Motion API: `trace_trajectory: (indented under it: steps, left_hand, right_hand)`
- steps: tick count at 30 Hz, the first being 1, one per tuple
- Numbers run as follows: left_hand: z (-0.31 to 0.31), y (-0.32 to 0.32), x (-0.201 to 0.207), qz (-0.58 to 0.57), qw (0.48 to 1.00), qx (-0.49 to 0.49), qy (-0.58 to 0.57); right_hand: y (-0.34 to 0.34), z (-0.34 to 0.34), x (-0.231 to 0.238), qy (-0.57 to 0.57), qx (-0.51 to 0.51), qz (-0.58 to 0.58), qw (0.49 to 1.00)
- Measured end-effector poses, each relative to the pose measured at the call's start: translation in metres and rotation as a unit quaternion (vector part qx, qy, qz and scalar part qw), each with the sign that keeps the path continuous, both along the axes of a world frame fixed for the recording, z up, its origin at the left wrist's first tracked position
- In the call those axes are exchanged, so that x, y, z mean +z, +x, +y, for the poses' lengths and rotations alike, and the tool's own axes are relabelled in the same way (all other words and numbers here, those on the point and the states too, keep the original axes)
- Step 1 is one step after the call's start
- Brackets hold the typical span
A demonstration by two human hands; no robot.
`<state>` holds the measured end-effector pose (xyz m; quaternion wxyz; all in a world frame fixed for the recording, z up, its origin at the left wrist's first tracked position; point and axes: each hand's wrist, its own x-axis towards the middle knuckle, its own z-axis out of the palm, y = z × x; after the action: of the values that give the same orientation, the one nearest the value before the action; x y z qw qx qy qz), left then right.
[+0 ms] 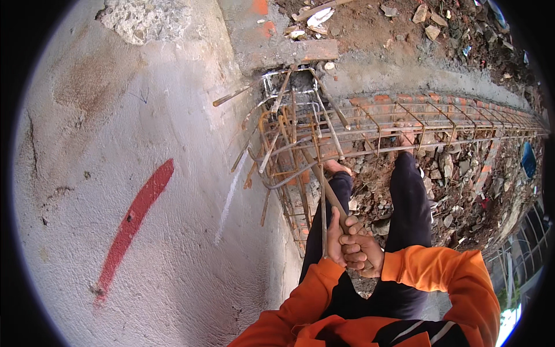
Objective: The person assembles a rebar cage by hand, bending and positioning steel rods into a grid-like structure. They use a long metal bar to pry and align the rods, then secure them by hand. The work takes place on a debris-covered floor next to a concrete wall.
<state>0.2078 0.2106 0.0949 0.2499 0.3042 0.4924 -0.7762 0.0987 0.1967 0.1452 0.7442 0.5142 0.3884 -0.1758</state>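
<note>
A long brown pole (333,196), which looks like a wooden handle, slants from the rebar joint down to my body. My left hand (335,238) is closed on its lower part, fingers pointing up along it. Beside it my right hand (364,250) wraps round the same pole, its fingers against the left hand. The pole's far end is lost among bent rusty bars (283,156) at the wall corner. A thin upright bar (324,214) passes just left of the pole, close to my left hand.
At left stands a rough plastered wall (196,220) with a red painted stripe (136,222). A horizontal rebar cage (428,124) runs right along brickwork. Upright bars (330,118) stick up near the corner. My bare feet (337,168) are beside the cage; rubble (451,168) covers the ground.
</note>
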Motion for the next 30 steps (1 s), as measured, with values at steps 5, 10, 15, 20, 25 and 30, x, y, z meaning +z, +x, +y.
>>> trace_trajectory:
  steps: [5,10,15,20,25,30]
  left_hand:
    - [0.001,0.048,0.004,0.042,0.998,-0.01,-0.035]
    - [-0.008,0.051,0.014,0.009,0.999,-0.049,-0.006]
    - [0.004,0.007,0.0,-0.018,0.995,-0.095,-0.027]
    - [0.049,-0.02,-0.02,-0.036,0.994,-0.074,-0.07]
    - [0.066,-0.066,-0.042,-0.108,0.977,-0.149,-0.111]
    - [0.068,-0.108,-0.068,-0.134,0.968,-0.171,-0.127]
  right_hand:
    - [0.05,0.002,0.006,-0.01,0.017,0.053,0.998]
    - [0.056,0.005,0.011,-0.012,-0.009,0.043,0.999]
    - [0.004,0.027,-0.009,-0.039,-0.074,-0.02,0.996]
    - [-0.034,0.061,-0.027,-0.071,0.039,-0.055,0.995]
    - [-0.093,0.073,-0.052,-0.053,-0.025,-0.095,0.994]
    - [-0.141,0.08,-0.088,-0.085,-0.016,-0.108,0.99]
